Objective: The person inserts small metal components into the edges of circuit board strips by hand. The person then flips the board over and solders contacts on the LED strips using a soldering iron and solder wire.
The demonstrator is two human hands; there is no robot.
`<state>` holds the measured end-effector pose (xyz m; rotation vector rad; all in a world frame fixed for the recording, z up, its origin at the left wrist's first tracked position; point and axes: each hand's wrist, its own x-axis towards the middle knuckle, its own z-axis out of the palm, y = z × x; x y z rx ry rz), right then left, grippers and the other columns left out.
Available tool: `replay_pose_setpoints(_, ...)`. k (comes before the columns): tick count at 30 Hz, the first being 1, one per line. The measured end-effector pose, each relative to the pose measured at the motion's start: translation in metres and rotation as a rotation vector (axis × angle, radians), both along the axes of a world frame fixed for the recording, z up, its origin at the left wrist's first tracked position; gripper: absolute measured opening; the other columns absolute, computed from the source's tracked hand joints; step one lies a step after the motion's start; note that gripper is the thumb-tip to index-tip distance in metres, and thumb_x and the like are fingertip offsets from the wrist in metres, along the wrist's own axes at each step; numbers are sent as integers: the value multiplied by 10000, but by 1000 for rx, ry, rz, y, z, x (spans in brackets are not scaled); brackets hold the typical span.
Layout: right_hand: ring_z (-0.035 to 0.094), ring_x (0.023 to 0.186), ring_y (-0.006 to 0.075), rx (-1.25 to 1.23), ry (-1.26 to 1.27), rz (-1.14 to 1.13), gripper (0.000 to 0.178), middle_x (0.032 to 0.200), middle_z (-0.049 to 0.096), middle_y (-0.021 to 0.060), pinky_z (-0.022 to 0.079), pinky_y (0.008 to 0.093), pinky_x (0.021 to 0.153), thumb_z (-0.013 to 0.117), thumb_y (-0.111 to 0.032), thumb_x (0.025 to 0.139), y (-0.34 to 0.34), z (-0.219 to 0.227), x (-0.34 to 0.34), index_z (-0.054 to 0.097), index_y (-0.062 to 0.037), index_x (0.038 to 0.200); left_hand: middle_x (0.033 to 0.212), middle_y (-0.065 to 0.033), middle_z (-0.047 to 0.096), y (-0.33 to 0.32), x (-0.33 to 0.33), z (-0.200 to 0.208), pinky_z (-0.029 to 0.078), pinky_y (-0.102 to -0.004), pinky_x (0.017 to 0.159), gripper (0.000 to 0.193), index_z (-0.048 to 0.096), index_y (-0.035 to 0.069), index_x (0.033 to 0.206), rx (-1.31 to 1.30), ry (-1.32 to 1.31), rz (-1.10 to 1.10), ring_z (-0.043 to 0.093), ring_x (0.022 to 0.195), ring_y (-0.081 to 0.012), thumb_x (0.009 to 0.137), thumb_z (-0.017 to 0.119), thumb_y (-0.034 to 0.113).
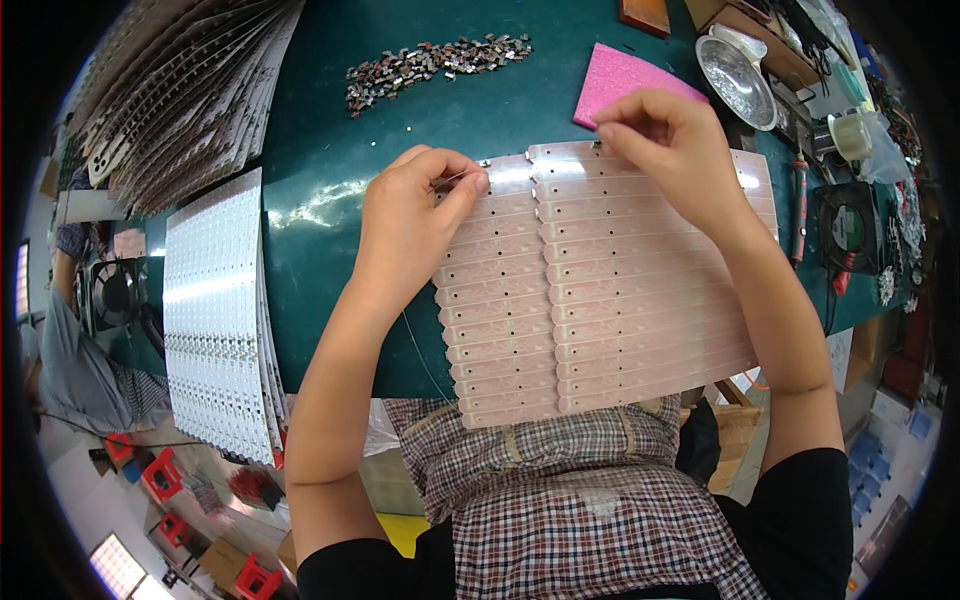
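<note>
Two overlapping pale pink circuit-board panels (640, 280), scalloped along their left edges and dotted with a column of dark holes, lie in front of me. My left hand (415, 210) is closed in a pinch over the top left corner, with a thin wire (422, 352) running from it down past the panels' left side. By its fingertips a small metal piece (485, 163) sits on the top edge. Thumb and forefinger of my right hand (665, 145) are pinched at the top edge of the right panel, just above a small dark piece (597, 144). Whatever lies between those fingertips is too small to make out.
Small metal pieces (430, 68) are heaped at the back of the green table (320, 130). Pink foam (640, 80) lies behind my right hand. Stacked boards (212, 300) stand at left. A metal bowl (737, 82), wire spool (850, 137), soldering iron (799, 210) and fan (848, 228) crowd the right.
</note>
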<state>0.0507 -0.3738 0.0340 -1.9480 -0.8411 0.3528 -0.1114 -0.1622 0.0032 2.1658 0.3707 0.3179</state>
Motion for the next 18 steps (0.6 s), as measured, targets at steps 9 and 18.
replay_pose_setpoints(9, 674, 865, 104, -8, 163, -15, 151, 931, 731, 53, 530, 248, 804, 705, -96, 933, -25, -14, -15, 721, 20, 1027, 883, -98, 685, -7, 3, 4, 535, -324, 709, 135, 734, 8, 922, 63, 25, 59, 699, 792, -221, 904, 717, 141)
replay_pose_setpoints(18, 682, 882, 112, 1, 114, 0, 159, 940, 734, 59, 536, 251, 819, 700, -83, 934, -25, -19, -16, 720, 15, 1057, 872, -81, 679, -9, 3, -3, 529, -321, 692, 127, 738, 23, 918, 133, -32, 63, 688, 768, -220, 900, 722, 147)
